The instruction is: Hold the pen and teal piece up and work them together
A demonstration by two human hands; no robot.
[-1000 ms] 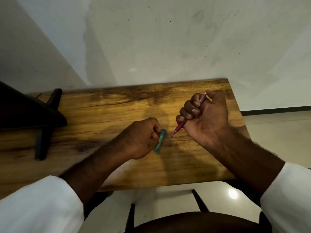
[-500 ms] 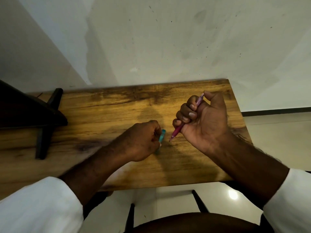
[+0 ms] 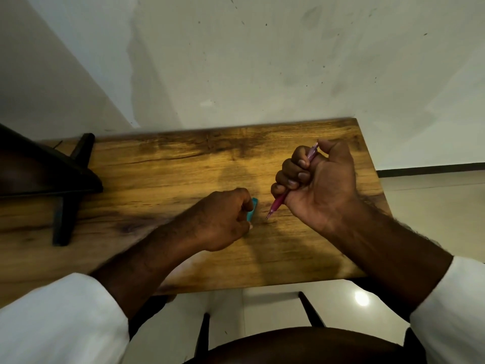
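Note:
My left hand [image 3: 221, 222] rests on the wooden table [image 3: 168, 177] and pinches a small teal piece [image 3: 253, 208], most of it hidden behind my fingers. To its right, my right hand [image 3: 319, 185] grips a pink pen [image 3: 278, 204] in a fist, fingers curled round the barrel. The pen slants down to the left, and its tip hangs a short way right of the teal piece, just above the wood. Both arms wear white sleeves.
A dark stand with black legs [image 3: 63, 206] sits on the table's left part. A pale wall [image 3: 262, 61] rises right behind the table. The table's right edge drops to a tiled floor [image 3: 433, 206]. A dark chair seat [image 3: 288, 345] lies below, near me.
My right hand has lifted a little and turned, so the pen tip has drawn slightly away from the teal piece. My left hand has covered more of that piece.

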